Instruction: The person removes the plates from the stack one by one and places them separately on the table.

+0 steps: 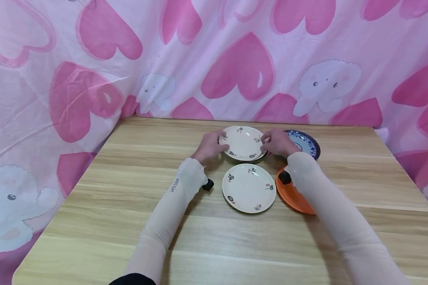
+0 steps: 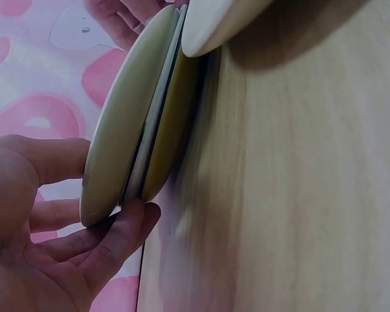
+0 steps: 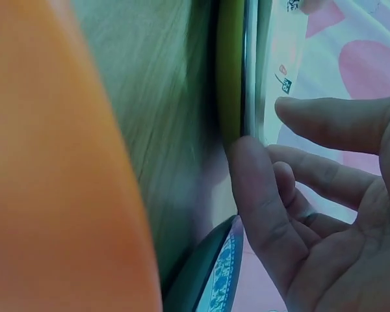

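Note:
A cream plate with small printed figures (image 1: 243, 142) tops a stack near the table's back. Beneath it lie a thin plate and a yellow plate (image 2: 172, 123), seen edge-on in the left wrist view. My left hand (image 1: 210, 147) grips the stack's left rim, thumb over the top plate and fingers along the edges. On the opposite side my right hand (image 1: 279, 143) holds the rim between thumb and fingers. One of its fingertips (image 3: 250, 156) lies against the stacked edges. Nearer to me sits a matching cream plate (image 1: 249, 188), apart from both hands.
An orange plate (image 1: 294, 196) lies under my right forearm, beside the nearer cream plate. Behind it is a blue-patterned plate with a dark rim (image 1: 304, 142), partly hidden by the right hand. A pink heart-print curtain (image 1: 235, 71) hangs along the back of the wooden table (image 1: 128, 190).

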The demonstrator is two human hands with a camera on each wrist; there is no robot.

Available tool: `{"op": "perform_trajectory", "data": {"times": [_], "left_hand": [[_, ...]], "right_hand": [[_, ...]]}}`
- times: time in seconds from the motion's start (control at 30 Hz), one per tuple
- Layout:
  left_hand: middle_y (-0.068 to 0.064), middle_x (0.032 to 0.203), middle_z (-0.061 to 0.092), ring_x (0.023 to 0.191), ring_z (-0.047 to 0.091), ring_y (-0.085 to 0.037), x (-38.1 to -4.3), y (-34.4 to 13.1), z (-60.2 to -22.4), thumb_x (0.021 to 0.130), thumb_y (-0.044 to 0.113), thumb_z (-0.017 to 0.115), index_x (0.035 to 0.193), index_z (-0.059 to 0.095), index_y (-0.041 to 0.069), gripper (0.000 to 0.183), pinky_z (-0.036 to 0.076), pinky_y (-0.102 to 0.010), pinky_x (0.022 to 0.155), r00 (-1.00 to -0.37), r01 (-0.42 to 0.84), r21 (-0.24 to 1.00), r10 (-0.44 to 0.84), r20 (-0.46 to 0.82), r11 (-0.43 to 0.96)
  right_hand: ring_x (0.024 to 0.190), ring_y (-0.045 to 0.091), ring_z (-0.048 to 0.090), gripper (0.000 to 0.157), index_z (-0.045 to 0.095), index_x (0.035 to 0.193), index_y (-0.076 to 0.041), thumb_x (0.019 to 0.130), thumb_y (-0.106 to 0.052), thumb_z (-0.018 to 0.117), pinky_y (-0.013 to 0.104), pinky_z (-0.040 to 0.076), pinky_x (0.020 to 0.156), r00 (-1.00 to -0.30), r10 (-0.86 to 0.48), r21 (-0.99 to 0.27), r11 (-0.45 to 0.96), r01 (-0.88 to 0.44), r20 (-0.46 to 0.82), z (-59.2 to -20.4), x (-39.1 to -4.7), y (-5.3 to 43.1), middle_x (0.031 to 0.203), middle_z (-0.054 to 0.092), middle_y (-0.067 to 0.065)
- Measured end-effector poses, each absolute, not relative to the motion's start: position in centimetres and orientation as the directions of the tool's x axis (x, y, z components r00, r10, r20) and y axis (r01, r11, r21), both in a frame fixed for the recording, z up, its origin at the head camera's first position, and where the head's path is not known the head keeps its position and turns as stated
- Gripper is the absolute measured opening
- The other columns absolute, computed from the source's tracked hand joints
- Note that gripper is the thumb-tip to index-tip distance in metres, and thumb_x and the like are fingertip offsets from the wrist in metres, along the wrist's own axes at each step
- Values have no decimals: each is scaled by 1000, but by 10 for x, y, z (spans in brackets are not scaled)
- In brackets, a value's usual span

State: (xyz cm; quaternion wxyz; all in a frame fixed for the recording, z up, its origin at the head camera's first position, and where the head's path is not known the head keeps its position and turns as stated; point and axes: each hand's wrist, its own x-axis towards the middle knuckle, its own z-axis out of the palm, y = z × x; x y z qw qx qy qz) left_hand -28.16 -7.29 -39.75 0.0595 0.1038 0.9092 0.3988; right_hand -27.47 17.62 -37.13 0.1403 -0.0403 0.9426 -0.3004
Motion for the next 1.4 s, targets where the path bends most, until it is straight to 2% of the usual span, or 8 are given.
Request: {"op": "perform_trajectory", "data": {"times": [0.2, 0.53, 0.93, 1.17, 1.4], "left_hand": [[-15, 147, 56, 128, 56, -27, -281, -75, -397, 90, 16, 73, 141, 56, 5, 55, 44, -37, 115, -970, 150, 719, 243, -27, 679], [-16, 145, 56, 127, 56, -27, -279, -80, -396, 89, 13, 73, 142, 54, 4, 57, 45, -36, 114, -972, 139, 760, 233, -17, 635], [-18, 137, 59, 122, 59, -28, -277, -83, -396, 88, 6, 72, 145, 50, 4, 61, 49, -36, 109, -975, 97, 809, 217, -38, 579], [-18, 138, 58, 121, 59, -28, -274, -85, -396, 89, 4, 70, 148, 46, 6, 64, 53, -35, 103, -978, 75, 842, 202, -41, 534], [-17, 138, 56, 110, 63, -27, -270, -86, -397, 89, 1, 69, 148, 46, 8, 64, 59, -28, 86, -982, 64, 868, 184, -32, 492]], "right_hand": [[73, 22, 64, 45, 58, 135, -2, 92, -9, 68, 21, 51, 62, -953, -150, -562, 827, 26, -264, -371, -273, 176, 97, 66, 17], [66, 16, 62, 48, 59, 137, -3, 91, -13, 70, 21, 48, 59, -950, -152, -487, 873, 1, -274, -375, -276, 176, 108, 66, 20], [65, 17, 64, 49, 58, 138, -4, 91, -12, 70, 20, 51, 58, -950, -141, -493, 870, 16, -280, -374, -275, 172, 122, 63, 24], [67, 18, 64, 48, 60, 137, -6, 91, -14, 69, 21, 51, 60, -952, -131, -482, 876, 19, -276, -377, -275, 172, 122, 63, 23], [67, 19, 65, 49, 59, 138, -5, 91, -15, 70, 22, 52, 59, -949, -141, -479, 877, 12, -281, -377, -274, 172, 123, 63, 24]]}}
